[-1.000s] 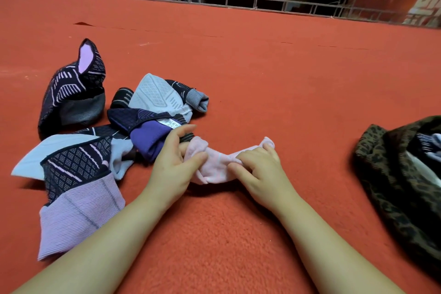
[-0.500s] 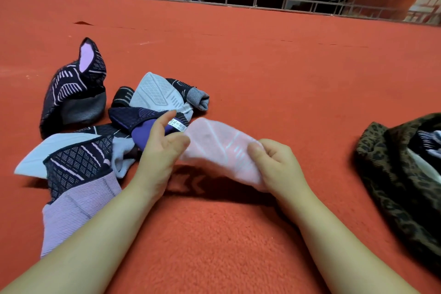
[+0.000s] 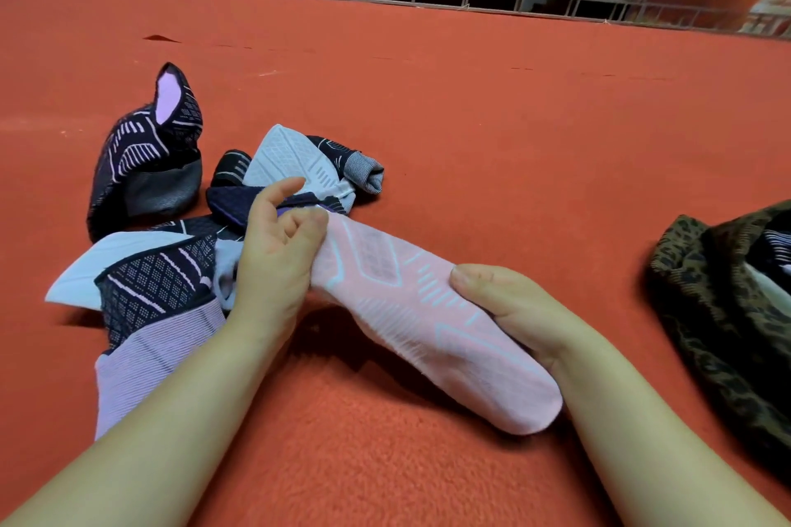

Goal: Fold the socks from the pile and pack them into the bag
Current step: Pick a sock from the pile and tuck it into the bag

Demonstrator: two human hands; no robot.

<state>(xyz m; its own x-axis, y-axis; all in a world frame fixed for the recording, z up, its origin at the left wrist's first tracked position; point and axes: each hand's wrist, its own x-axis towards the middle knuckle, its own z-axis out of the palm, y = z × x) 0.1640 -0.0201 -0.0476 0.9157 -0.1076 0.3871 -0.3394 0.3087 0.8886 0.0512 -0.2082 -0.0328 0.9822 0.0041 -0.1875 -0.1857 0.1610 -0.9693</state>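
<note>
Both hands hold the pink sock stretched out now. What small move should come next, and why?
Probably fold it in half: bring the left hand, which pinches one end, over toward the right hand, which grips the pink sock further along. The sock is held flat, lifted off the red carpet, not yet folded, and the leopard-print bag waits at the right.

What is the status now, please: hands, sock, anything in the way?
Left hand and right hand both grip pink sock, held flat, unfolded. Leopard bag at right, path clear.
</note>
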